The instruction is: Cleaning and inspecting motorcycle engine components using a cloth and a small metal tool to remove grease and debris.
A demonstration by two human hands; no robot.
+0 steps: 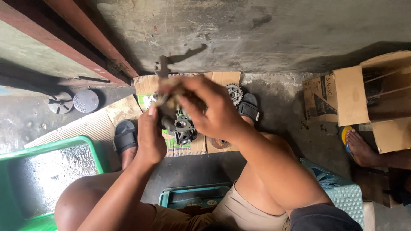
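Gripped: metal engine part [182, 128] between left hand [150, 139] below-left and right hand [212, 109] clasping top; sprocket gear [234, 93] on cardboard [222, 79] beyond.

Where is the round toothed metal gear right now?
In the head view, the round toothed metal gear lies on the flattened cardboard on the floor, just above the person's right hand and beside the black sandal on its right.
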